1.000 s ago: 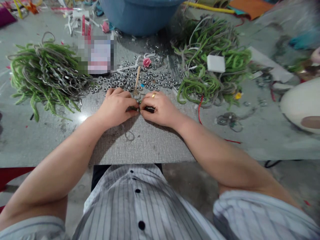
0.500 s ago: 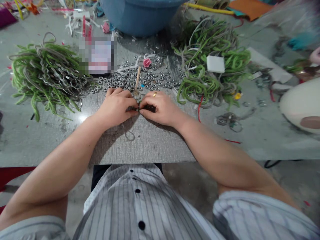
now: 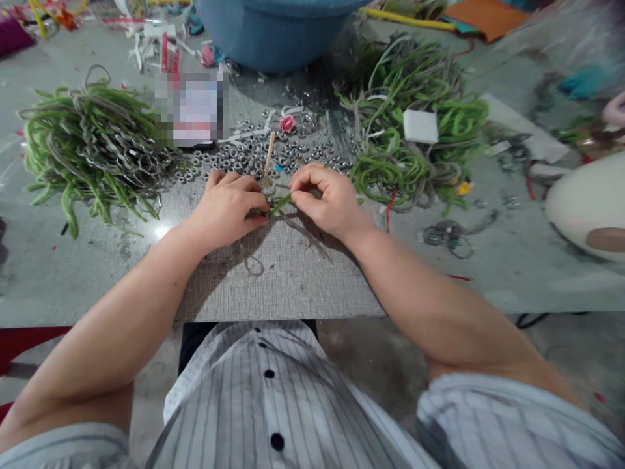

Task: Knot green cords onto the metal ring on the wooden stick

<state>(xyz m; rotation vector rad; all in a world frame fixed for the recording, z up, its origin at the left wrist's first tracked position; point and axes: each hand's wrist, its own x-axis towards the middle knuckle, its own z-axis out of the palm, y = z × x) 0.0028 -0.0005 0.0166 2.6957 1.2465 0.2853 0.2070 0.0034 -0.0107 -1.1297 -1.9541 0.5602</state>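
Observation:
My left hand pinches a green cord and a grey cord between thumb and fingers. The right end of the green cord is in the closed fingertips of my right hand, so it is stretched between the hands. A loose part of the grey cord trails on the table below my right hand, and a small grey loop hangs out under my left hand. Just beyond the fingertips stands a thin wooden stick, its lower end by a metal ring. Small metal rings are spread behind my hands.
At left lies a bundle of green and grey cords with metal rings. Another cord heap at right bears a white block. A blue basin stands at the back, a phone-like blurred object before it.
My right hand has moved right, away from my left, drawing the green cord out between them. Grey cord now shows beneath it. My left hand has stayed in place.

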